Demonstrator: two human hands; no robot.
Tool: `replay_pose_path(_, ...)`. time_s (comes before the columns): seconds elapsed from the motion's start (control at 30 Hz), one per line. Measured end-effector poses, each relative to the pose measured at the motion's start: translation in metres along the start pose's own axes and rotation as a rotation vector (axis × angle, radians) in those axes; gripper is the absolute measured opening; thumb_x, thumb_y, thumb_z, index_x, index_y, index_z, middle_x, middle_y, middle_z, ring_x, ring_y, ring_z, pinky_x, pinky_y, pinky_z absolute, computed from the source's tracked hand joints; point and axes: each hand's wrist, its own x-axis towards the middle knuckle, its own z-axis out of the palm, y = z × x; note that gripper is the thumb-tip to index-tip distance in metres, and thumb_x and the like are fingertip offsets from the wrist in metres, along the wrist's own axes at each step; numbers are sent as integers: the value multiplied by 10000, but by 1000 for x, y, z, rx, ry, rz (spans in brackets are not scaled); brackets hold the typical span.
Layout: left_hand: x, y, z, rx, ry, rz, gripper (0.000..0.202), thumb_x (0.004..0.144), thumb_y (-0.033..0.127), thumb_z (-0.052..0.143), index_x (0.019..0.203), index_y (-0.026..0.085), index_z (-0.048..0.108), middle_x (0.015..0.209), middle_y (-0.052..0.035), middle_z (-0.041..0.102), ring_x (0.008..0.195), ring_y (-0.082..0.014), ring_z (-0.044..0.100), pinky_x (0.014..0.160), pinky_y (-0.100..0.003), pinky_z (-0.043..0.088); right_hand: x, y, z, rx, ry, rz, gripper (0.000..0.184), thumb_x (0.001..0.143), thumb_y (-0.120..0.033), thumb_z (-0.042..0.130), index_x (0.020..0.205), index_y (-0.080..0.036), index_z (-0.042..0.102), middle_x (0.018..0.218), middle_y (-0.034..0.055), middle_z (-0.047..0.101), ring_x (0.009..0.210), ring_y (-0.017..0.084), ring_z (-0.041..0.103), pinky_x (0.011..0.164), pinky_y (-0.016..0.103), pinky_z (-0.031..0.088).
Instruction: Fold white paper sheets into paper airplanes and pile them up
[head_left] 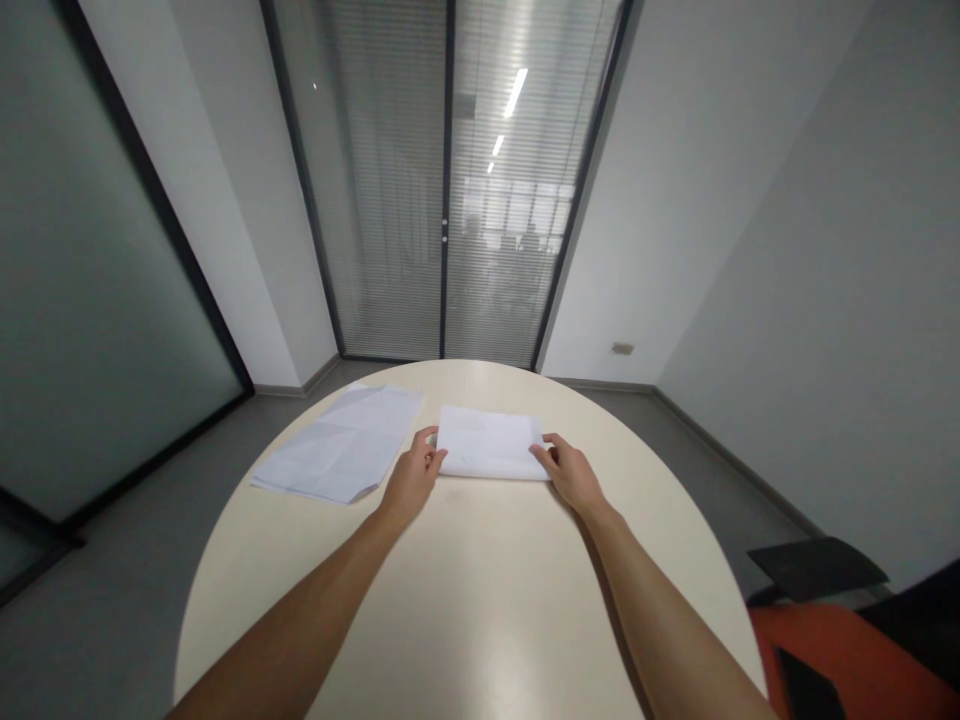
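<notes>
A folded white sheet of paper (pixel 489 442) lies on the round cream table (pixel 480 600), straight ahead of me. My left hand (pixel 413 475) pinches its near left corner between thumb and fingers. My right hand (pixel 570 472) grips its near right corner the same way, fingers curled on the edge. Both arms reach out across the table. The paper rests flat between the two hands.
A loose stack of unfolded, creased white sheets (pixel 341 455) lies at the left of the table, close to my left hand. An orange and black chair (pixel 847 650) stands at the lower right. Glass doors with blinds (pixel 446 180) face me beyond the table.
</notes>
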Motion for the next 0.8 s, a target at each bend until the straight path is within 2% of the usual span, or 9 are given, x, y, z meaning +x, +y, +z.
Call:
replay_pose_path(0.2,0,1,1,12,-1,-24,455,954,330,489,1380,187,419,761,14,644,615,-149,616,601,-238,412,1,2,1,-35,29,5,502,937,-609,440,1132,-194,642,652,15,638,604,201,578,574,289,347)
replay_pose_path(0.4,1,2,0,155,-12,-45,466,950,287,515,1397,204,412,799,10,670,661,-150,644,642,-232,424,0,-2,0,-55,43,28,524,953,-591,422,1190,-180,645,652,29,664,621,218,607,592,292,367)
replay_pose_path(0.6,0,4,-2,309,-30,-90,483,954,301,543,1413,236,407,888,-14,720,758,-174,683,656,-243,411,0,-7,-1,-21,61,63,538,981,-563,396,1277,-185,638,776,75,733,734,242,669,659,300,419)
replay_pose_path(0.8,-3,12,-6,432,-34,-107,445,972,313,513,1398,210,437,838,-28,726,763,-209,680,628,-264,383,-2,-10,1,-93,48,61,600,972,-585,415,1381,-177,580,687,36,696,710,239,661,646,304,399)
